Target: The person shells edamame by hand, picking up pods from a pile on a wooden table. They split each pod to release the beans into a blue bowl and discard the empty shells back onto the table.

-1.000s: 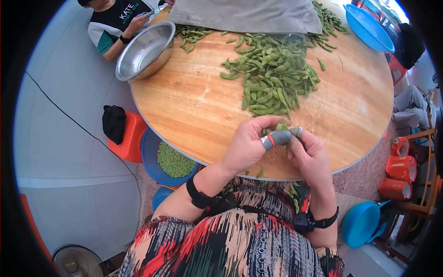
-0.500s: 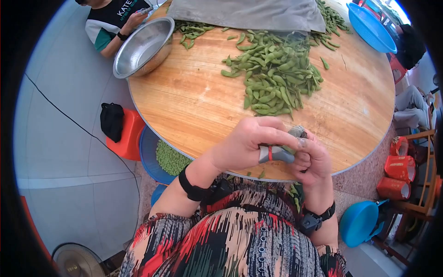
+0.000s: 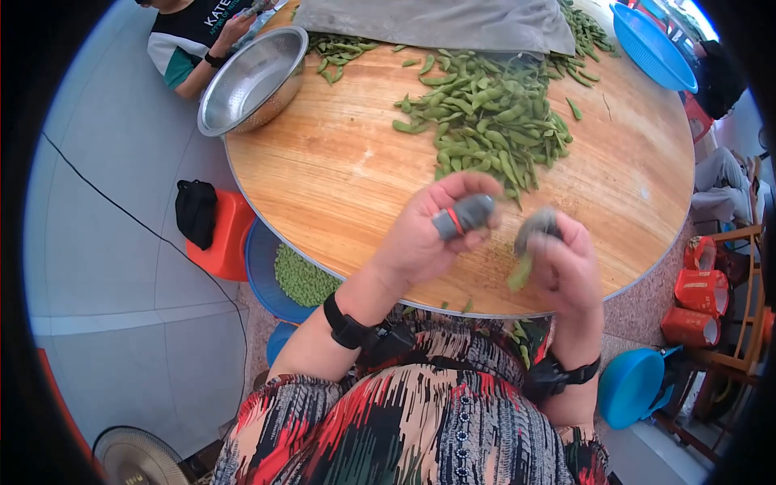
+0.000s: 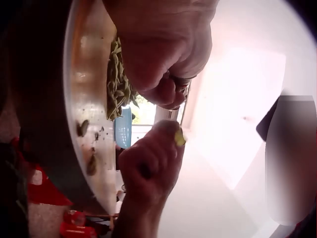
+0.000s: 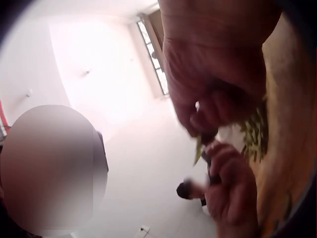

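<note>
My right hand (image 3: 570,263) pinches a green pod (image 3: 520,273) that hangs below its covered thumb, over the near part of the wooden table (image 3: 347,194). To its left, apart from it, is my left hand (image 3: 420,234), fingers curled, with a grey cover and red band on one digit; I see nothing held in it, though blur hides the fingertips. In the left wrist view a yellow-green bit (image 4: 180,137) shows at the right hand (image 4: 151,161). A heap of green pods (image 3: 501,113) lies just beyond both hands.
A metal bowl (image 3: 255,81) stands at the table's left edge, a grey cloth (image 3: 444,24) at the far side. Below left, a blue basin (image 3: 263,271) holds shelled green beans (image 3: 303,273). A blue basket (image 3: 655,48) is at far right; a person (image 3: 190,40) sits at upper left.
My hands came together around a pod, then parted. The left has drawn off to the left and the right to the right, with the pod now in the right hand.
</note>
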Tool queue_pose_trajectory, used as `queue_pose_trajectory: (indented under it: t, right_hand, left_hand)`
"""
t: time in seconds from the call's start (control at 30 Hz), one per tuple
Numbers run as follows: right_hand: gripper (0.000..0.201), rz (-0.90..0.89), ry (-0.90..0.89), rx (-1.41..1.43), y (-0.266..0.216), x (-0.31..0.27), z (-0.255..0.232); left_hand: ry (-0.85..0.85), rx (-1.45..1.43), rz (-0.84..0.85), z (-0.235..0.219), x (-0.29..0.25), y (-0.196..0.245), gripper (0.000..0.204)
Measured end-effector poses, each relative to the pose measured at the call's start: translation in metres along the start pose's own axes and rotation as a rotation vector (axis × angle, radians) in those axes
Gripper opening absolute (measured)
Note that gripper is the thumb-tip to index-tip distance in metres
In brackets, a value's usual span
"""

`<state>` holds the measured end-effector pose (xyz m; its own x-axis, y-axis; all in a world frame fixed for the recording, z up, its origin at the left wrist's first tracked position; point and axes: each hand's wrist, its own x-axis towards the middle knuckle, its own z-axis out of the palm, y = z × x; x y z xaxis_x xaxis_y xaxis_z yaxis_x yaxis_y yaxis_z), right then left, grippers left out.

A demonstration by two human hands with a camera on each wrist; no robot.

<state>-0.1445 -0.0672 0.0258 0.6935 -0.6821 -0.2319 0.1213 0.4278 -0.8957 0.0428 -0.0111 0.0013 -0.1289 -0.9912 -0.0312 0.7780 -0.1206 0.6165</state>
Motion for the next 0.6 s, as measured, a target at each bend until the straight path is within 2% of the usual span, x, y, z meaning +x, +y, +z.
queue_pose_trajectory:
  t: [0.03, 0.1, 0.13, 0.2, 0.23, 0.27, 0.33, 0.4, 0.5, 0.53, 0.57, 0.6]
  right_hand:
    - [0.007, 0.0, 0.001, -0.001, -0.002, -0.001, -0.009]
    - [0.014, -0.129, -0.676, -0.451, -0.007, -0.002, -0.02]
    - [0.014, -0.125, -0.674, -0.451, -0.007, 0.0, -0.019]
    - [0.018, -0.11, 0.134, -1.012, -0.01, 0.011, -0.013]
    - [0.019, -0.201, 0.437, -1.035, -0.008, 0.023, -0.011]
    - [0.019, -0.204, 0.442, -1.034, -0.003, 0.031, -0.014]
    - [0.019, -0.386, 0.558, -1.373, 0.005, 0.04, -0.017]
    - [0.02, -0.37, 0.54, -1.418, 0.008, 0.04, -0.018]
    - [0.019, -0.396, 0.534, -1.323, 0.013, 0.032, -0.026]
    - [0.017, -0.336, 0.506, -1.091, 0.013, 0.028, -0.028]
    - [0.015, -0.275, 0.475, -0.859, 0.013, 0.023, -0.028]
    - [0.015, -0.274, 0.477, -0.857, 0.012, 0.017, -0.027]
  left_hand:
    - [-0.001, -0.001, 0.0, -0.005, 0.001, 0.001, 0.02]
    - [0.057, -0.014, 0.177, -0.016, 0.003, 0.001, 0.019]
    - [0.058, -0.018, 0.175, -0.017, 0.004, 0.001, 0.019]
    - [0.057, 0.123, 0.048, -0.016, 0.005, -0.001, 0.017]
    - [0.054, 0.124, 0.046, -0.012, 0.005, -0.003, 0.017]
    - [0.083, 0.179, -0.022, -0.005, 0.003, -0.005, 0.013]
    - [0.108, 0.237, -0.095, 0.0, -0.001, -0.009, 0.01]
    - [-0.062, 0.502, -0.152, -0.001, -0.005, -0.013, 0.012]
    - [-0.064, 0.618, -0.193, 0.01, -0.014, -0.018, 0.018]
    - [-0.064, 0.618, -0.193, 0.013, -0.014, -0.017, 0.018]
    - [0.021, 0.525, -0.26, 0.015, -0.015, -0.016, 0.021]
    - [0.104, 0.431, -0.328, 0.017, -0.015, -0.015, 0.025]
